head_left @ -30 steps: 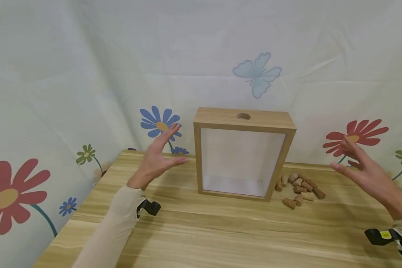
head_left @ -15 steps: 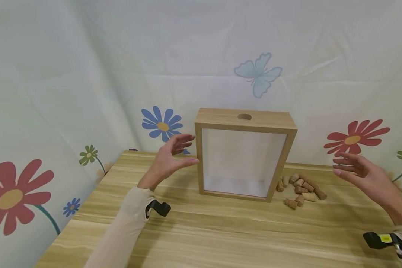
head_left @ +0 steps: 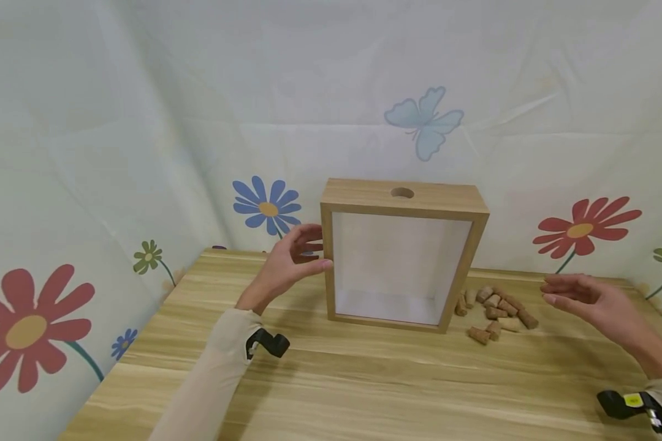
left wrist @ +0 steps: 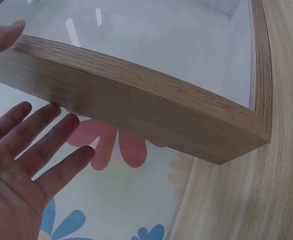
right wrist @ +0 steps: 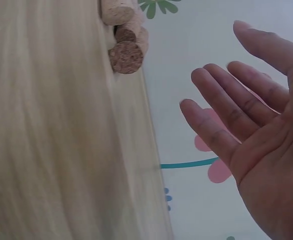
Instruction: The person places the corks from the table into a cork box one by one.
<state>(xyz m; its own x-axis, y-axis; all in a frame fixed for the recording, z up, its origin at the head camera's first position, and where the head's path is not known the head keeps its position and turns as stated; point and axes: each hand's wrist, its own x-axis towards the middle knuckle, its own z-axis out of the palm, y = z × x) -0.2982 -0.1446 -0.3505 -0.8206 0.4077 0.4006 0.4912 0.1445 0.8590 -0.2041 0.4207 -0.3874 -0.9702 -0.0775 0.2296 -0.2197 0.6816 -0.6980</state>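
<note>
A shallow wooden shadow box (head_left: 403, 263) with a clear front and a round hole in its top edge stands upright on the table. My left hand (head_left: 287, 263) is at its left side, thumb tip right at the front edge; in the left wrist view the spread, fairly straight fingers (left wrist: 61, 172) reach toward the back edge. Right of the box lies a loose pile of wine corks (head_left: 496, 311). My right hand (head_left: 601, 303) hovers to the right of the corks, fingers relaxed, holding nothing. In the right wrist view some corks (right wrist: 126, 57) show beyond the fingertips.
The wood-grain table (head_left: 375, 386) ends at a pale cloth backdrop (head_left: 309, 92) printed with flowers and a butterfly, close behind the box. Black wrist cameras (head_left: 273, 343) sit on both cuffs.
My left hand has moved right to the box's left side. My right hand has come down to about the corks' level, its fingers drawing closer together. Box and corks have stayed put.
</note>
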